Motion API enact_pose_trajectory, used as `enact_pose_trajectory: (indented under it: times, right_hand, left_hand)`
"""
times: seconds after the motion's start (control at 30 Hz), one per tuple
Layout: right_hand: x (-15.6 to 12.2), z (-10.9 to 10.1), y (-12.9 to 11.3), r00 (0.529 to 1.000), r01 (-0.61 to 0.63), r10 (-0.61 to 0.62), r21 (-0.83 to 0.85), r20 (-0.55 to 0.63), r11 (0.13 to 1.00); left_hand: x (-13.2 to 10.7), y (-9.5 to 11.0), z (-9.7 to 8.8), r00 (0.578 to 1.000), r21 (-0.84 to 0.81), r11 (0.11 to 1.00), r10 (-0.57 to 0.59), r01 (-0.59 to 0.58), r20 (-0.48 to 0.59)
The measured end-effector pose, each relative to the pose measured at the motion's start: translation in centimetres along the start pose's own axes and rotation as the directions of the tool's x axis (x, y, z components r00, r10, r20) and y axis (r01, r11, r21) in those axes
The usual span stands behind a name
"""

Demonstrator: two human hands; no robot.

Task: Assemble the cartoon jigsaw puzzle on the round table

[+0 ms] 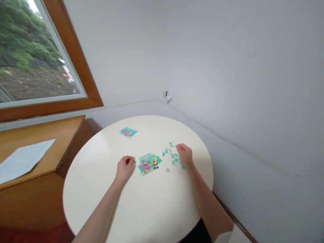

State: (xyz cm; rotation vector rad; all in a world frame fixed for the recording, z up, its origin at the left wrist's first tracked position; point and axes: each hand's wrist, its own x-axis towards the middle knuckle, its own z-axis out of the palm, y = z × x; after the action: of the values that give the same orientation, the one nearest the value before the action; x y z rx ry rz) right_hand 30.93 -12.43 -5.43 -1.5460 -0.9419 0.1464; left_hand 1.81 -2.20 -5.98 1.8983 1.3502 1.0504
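A partly joined jigsaw puzzle point(149, 164) with pink and yellow cartoon figures lies flat on the round white table point(93, 189). Just left of it, my left hand point(125, 167) is closed, with a small teal puzzle piece point(134, 161) at its fingertips. To the right, my right hand point(184, 154) hovers by the loose puzzle pieces point(174, 156), thumb and fingers pinched together. Whatever those fingers may hold is too small to make out. One pale piece point(167, 170) lies apart, between the joined part and my right forearm.
Farther back on the table lies a small picture card point(128, 132) with similar figures. A wooden cabinet point(68, 130) bearing a white sheet point(25, 160) stands at left, below a window. White walls meet behind the table, with a plug in a socket point(167, 95).
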Motion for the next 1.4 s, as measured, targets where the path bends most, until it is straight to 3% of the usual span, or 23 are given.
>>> enact_pose_trajectory:
  times: [0.1, 0.2, 0.33, 0.47, 0.73, 0.93, 1.1, 1.23, 1.4]
  right_hand:
    - [-0.1, -0.5, -0.5, 0.998, 0.064, -0.059, -0.211, 0.029, 0.975]
    - [0.0, -1.2, -0.7, 0.989, 0.114, -0.059, -0.457, 0.134, 0.882]
    - [-0.1, -1.7, -0.7, 0.960, 0.129, 0.077, -0.667, 0.270, 0.734]
    - [-0.2, -1.6, -0.8, 0.930, 0.117, 0.179, -0.721, 0.320, 0.683]
    - [0.2, -1.5, -0.3, 0.926, 0.112, 0.184, -0.705, 0.330, 0.701]
    - [0.2, -0.9, 1.3, 0.938, 0.039, 0.146, -0.514, 0.314, 0.857]
    - [-0.1, -0.2, 1.0, 0.937, 0.045, 0.065, -0.305, 0.342, 0.951]
    - [-0.2, 0.2, 0.4, 0.960, 0.027, 0.037, -0.222, 0.278, 0.975]
    - [-0.1, 0.5, 0.9, 0.978, -0.090, 0.110, -0.119, 0.175, 0.989]
  left_hand:
    - [0.0, 0.0, 0.0, 1.000, 0.000, 1.000, 0.012, -0.012, 0.002]
    - [0.0, 0.0, 0.0, 1.000, -0.004, 1.000, -0.009, 0.009, 0.000]
    - [0.0, -0.1, 0.0, 1.000, 0.020, 1.000, -0.019, 0.020, -0.016]
    - [0.1, -0.2, 0.0, 1.000, 0.033, 0.999, -0.010, 0.011, -0.015]
    - [0.1, -0.1, 0.0, 1.000, 0.017, 1.000, -0.016, 0.016, -0.008]
    - [0.2, -0.2, 0.1, 1.000, 0.000, 1.000, -0.010, 0.010, -0.003]
    - [0.1, -0.3, 0.2, 1.000, -0.015, 1.000, -0.017, 0.017, -0.004]
    - [0.1, -0.2, 0.2, 1.000, -0.019, 1.000, -0.019, 0.019, -0.004]
    - [0.1, -0.3, 0.2, 1.000, -0.036, 0.999, -0.006, 0.006, -0.006]
